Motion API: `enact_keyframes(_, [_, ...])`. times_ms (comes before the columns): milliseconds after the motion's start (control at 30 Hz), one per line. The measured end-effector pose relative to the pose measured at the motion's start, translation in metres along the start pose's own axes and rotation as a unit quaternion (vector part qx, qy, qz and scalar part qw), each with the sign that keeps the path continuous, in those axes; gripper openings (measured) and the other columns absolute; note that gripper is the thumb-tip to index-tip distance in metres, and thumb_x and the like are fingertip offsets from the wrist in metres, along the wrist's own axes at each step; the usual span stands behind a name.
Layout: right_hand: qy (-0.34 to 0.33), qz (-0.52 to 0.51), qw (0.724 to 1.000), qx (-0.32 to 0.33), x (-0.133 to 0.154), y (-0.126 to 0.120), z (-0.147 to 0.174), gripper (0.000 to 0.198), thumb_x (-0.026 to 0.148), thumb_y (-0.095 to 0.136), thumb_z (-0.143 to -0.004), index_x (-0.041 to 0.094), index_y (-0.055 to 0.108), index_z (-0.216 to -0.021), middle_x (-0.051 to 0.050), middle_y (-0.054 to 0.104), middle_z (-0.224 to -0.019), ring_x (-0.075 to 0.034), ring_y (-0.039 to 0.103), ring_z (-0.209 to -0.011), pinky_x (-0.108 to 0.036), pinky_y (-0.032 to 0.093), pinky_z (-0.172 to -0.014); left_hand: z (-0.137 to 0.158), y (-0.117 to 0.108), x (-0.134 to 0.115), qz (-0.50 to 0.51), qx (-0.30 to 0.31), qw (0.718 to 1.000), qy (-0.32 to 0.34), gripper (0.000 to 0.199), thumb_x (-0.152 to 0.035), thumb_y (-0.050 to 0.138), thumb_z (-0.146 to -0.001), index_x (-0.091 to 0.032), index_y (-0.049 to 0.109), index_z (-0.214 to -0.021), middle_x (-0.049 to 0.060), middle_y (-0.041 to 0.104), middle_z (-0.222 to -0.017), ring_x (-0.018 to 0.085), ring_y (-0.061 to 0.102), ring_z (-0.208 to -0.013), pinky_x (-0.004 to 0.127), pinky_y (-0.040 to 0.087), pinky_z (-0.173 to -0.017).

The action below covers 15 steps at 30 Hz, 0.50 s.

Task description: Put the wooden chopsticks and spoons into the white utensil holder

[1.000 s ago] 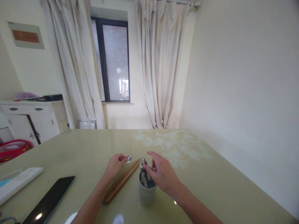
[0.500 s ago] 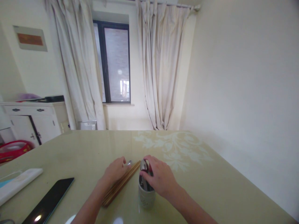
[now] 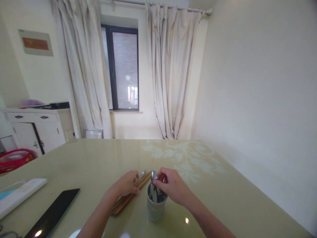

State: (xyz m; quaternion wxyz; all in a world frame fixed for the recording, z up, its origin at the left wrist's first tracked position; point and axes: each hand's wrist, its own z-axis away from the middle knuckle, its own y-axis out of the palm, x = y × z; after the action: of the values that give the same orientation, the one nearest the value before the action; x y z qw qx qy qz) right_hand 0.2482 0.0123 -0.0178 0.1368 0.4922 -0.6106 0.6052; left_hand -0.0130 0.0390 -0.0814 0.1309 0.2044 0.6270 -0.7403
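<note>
My left hand (image 3: 126, 185) lies over a bundle of wooden chopsticks (image 3: 142, 181) on the table, thumb on the near side and fingers curled on the far side. A small metal spoon bowl (image 3: 143, 173) shows just beyond the chopsticks; its handle is hidden. To the right stands a pale patterned cup (image 3: 156, 210) with a dark, perforated-looking inside. My right hand (image 3: 173, 183) is above the cup's rim, thumb and fingers pinched at a metal spoon (image 3: 154, 176). That spoon stands bowl up, its lower part inside the cup.
A black phone-like slab (image 3: 53, 211) lies on the glossy table (image 3: 99, 162) at the left. Beside it is a white flat object (image 3: 22, 195) with a cable. A red basket (image 3: 17, 160) and white cabinet (image 3: 37, 132) stand beyond the left edge. A wall runs along the right.
My right hand has opened its wider grasp over the cup into a pinch at the spoon, uncovering the cup's inside. My left thumb has come into view across the chopsticks; the small spoon shows more.
</note>
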Motion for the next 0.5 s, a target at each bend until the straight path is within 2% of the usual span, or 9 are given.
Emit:
enact_keyframes(100, [0.008,-0.086,0.996,0.011,-0.003,-0.012,-0.002,0.011,0.02,0.075,-0.084,0.018,0.068,-0.076,0.003,0.062,-0.068,-0.013,0.053,-0.065,-0.025,0.038,-0.061,0.0,0.003,-0.004,0.014,-0.006,1.0,0.012,0.051,-0.03,0.079,-0.062,-0.02,0.066,-0.11,0.007,0.071,-0.115,0.026,0.068,-0.103,0.031,0.051,-0.084])
enact_keyframes(200, [0.023,-0.191,0.981,0.018,-0.001,-0.032,-0.004,0.017,0.031,0.076,-0.084,0.018,0.067,-0.077,0.004,0.06,-0.066,-0.012,0.049,-0.059,-0.024,0.036,-0.056,0.0,0.003,-0.004,0.021,-0.013,1.0,0.013,0.051,-0.031,0.08,-0.062,-0.018,0.068,-0.11,0.009,0.072,-0.115,0.029,0.068,-0.104,0.034,0.052,-0.086])
enact_keyframes(300, [0.024,-0.278,0.96,-0.012,0.0,-0.051,-0.005,0.026,0.041,0.08,-0.083,0.018,0.069,-0.079,0.004,0.062,-0.065,-0.01,0.046,-0.054,-0.023,0.034,-0.053,0.002,-0.009,-0.007,0.029,-0.042,0.999,0.011,0.045,-0.037,0.076,-0.07,-0.017,0.069,-0.109,0.012,0.073,-0.117,0.03,0.068,-0.105,0.037,0.052,-0.089])
enact_keyframes(367, [0.031,-0.326,0.944,-0.05,-0.001,-0.058,-0.006,0.029,0.044,0.083,-0.08,0.018,0.07,-0.079,0.003,0.064,-0.065,-0.009,0.047,-0.053,-0.023,0.034,-0.053,0.008,-0.024,-0.018,0.071,-0.095,0.992,0.036,0.037,-0.042,0.068,-0.082,-0.017,0.07,-0.109,0.013,0.075,-0.116,0.028,0.069,-0.104,0.038,0.052,-0.092])
enact_keyframes(433, [0.046,-0.367,0.926,-0.079,-0.001,-0.058,-0.007,0.03,0.045,0.086,-0.077,0.018,0.072,-0.08,0.002,0.068,-0.067,-0.009,0.05,-0.052,-0.022,0.035,-0.053,0.018,-0.04,-0.039,0.154,-0.151,0.973,0.085,0.035,-0.047,0.057,-0.093,-0.018,0.071,-0.108,0.01,0.077,-0.109,0.026,0.071,-0.098,0.037,0.054,-0.089])
enact_keyframes(500, [0.057,-0.389,0.914,-0.096,0.0,-0.053,-0.007,0.032,0.045,0.087,-0.076,0.018,0.074,-0.084,0.0,0.073,-0.072,-0.009,0.053,-0.052,-0.022,0.035,-0.053,0.032,-0.052,-0.066,0.227,-0.171,0.949,0.138,0.037,-0.051,0.054,-0.098,-0.021,0.072,-0.108,0.008,0.078,-0.109,0.024,0.072,-0.099,0.035,0.055,-0.089])
